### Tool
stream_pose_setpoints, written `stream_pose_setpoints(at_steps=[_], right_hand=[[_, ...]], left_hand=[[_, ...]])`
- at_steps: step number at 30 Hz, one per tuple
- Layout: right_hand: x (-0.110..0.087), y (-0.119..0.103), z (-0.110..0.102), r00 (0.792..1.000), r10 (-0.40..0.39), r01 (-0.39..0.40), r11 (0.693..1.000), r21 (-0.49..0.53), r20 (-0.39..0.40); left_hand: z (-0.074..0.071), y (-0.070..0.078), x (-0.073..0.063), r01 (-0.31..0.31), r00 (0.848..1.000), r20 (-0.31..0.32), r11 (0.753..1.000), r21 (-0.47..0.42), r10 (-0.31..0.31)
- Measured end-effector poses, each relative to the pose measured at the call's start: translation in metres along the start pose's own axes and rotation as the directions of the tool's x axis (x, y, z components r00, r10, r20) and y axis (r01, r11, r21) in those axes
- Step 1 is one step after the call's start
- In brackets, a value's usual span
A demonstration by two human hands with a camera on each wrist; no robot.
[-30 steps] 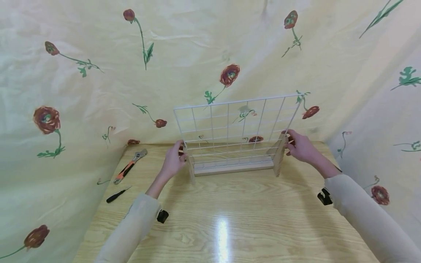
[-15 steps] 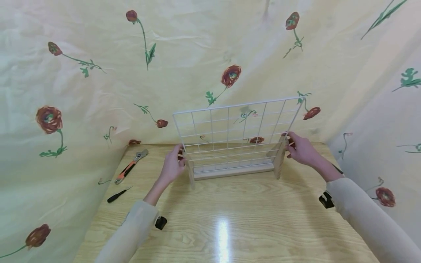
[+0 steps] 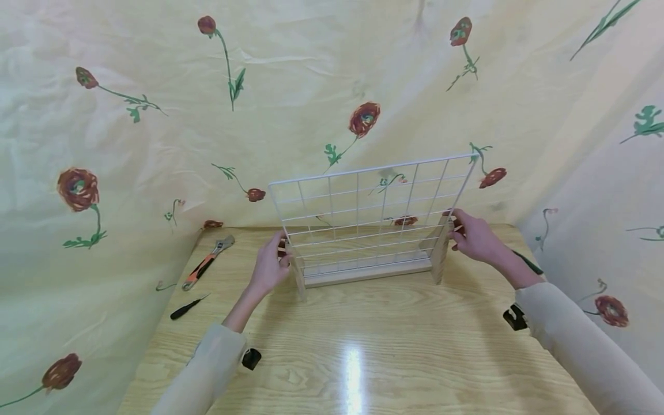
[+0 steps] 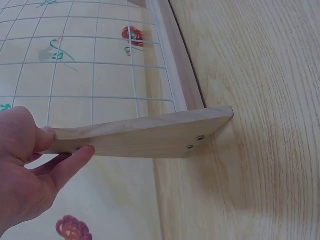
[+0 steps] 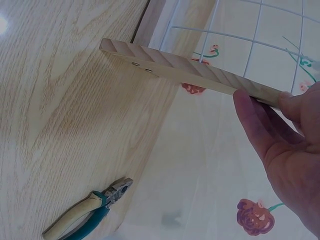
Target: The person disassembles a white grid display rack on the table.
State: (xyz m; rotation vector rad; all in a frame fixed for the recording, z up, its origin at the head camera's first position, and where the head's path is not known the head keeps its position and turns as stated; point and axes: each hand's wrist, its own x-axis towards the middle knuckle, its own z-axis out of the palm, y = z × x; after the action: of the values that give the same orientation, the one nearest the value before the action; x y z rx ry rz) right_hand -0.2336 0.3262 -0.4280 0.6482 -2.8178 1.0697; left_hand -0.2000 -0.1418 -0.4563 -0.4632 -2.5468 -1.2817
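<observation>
1. Left hand (image 3: 268, 266): thumb and fingers pinch the upper part of the left wooden side panel (image 4: 145, 134), the thumb over its edge, the fingertips against its outer face.
2. Right hand (image 3: 473, 235): thumb and fingers pinch the right wooden side panel (image 5: 200, 72) in like manner, the thumb on the narrow edge, the fingers along the outer side.
3. White wire grid (image 3: 358, 204): located between the two sets of fingers, rising above them; its top bar slants, the end above the left fingers appearing lower.
4. Wooden crossbar (image 3: 368, 274): below and between the fingers, joining the panels along the foot of the grid.
5. Screw heads: a pair on each outer face, toward the panel end away from the fingers, at left (image 4: 201, 138) and at right (image 5: 148, 70).
6. Adjustable wrench (image 3: 208, 259), with orange and black handle: on the table (image 3: 415, 340), to the left of the left fingers and well apart.
7. Screwdriver (image 3: 184, 309), black-handled: also left of those fingers, nearer the person than the wrench.
8. Pliers (image 5: 103, 199), with cream and teal handles: right of the right fingers, apart from them.
9. Floral sheet (image 3: 290, 69): behind the fingers, as a backdrop.
</observation>
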Motion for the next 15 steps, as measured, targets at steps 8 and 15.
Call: stream_pose_setpoints(at_steps=[8,15], right_hand=[[-0.001,-0.004,0.002,1.000,0.014,-0.014,1.000,0.009,0.020],[-0.002,-0.006,0.005,1.000,0.000,0.000,1.000,0.000,0.020]], left_hand=[[-0.004,0.001,-0.008,0.035,0.999,0.016,0.999,0.015,-0.035],[-0.007,0.001,-0.017,0.060,0.998,0.015,0.998,0.020,-0.060]])
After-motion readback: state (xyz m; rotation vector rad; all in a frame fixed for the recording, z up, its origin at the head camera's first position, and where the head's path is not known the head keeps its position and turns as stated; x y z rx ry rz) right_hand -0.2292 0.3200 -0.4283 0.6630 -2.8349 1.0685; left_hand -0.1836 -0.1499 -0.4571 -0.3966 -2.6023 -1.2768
